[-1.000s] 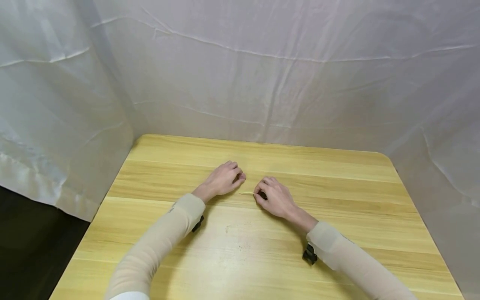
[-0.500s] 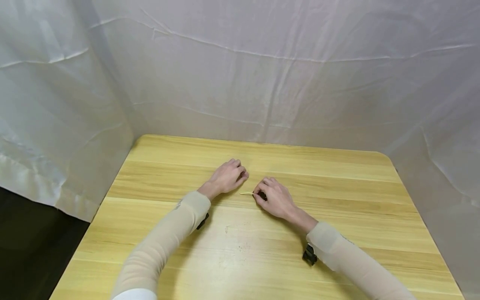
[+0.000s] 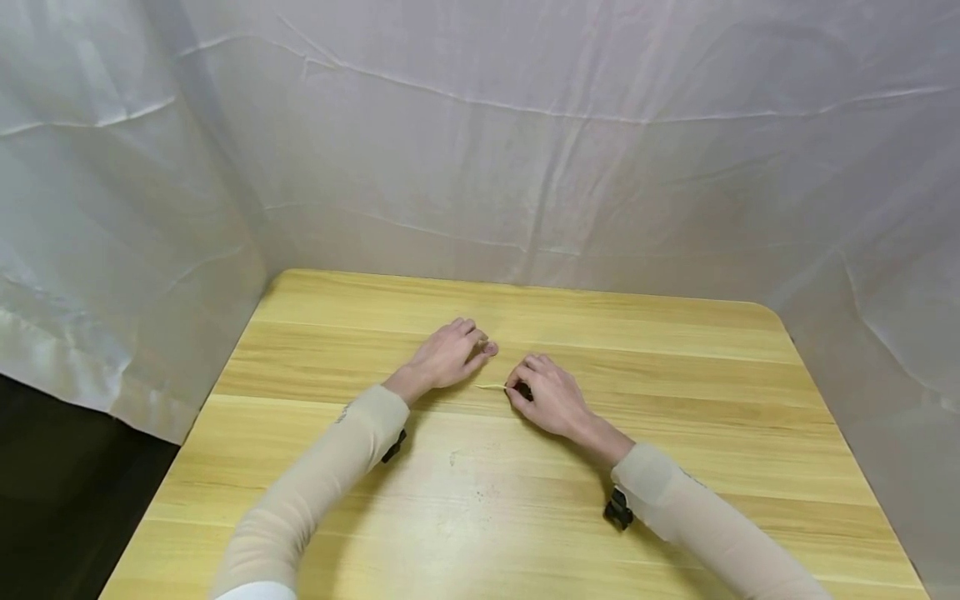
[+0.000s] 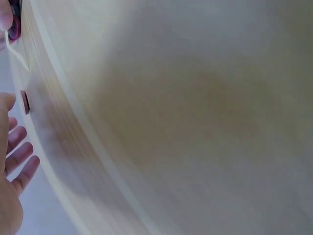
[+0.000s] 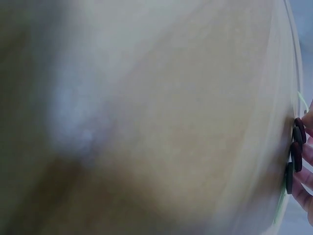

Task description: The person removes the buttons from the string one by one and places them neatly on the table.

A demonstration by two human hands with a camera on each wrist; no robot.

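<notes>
A light yellow wood-grain table with rounded far corners stands enclosed by creased white sheeting behind and on both sides, with dark floor beyond its left edge.

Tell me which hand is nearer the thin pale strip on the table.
Right. The right hand pinches one end of the strip; the left hand rests on the table just beyond its free end, not touching it.

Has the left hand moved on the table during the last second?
Barely: the left hand edged toward the right hand, then slipped back; now it lies beside the thin strip on the table.
</notes>
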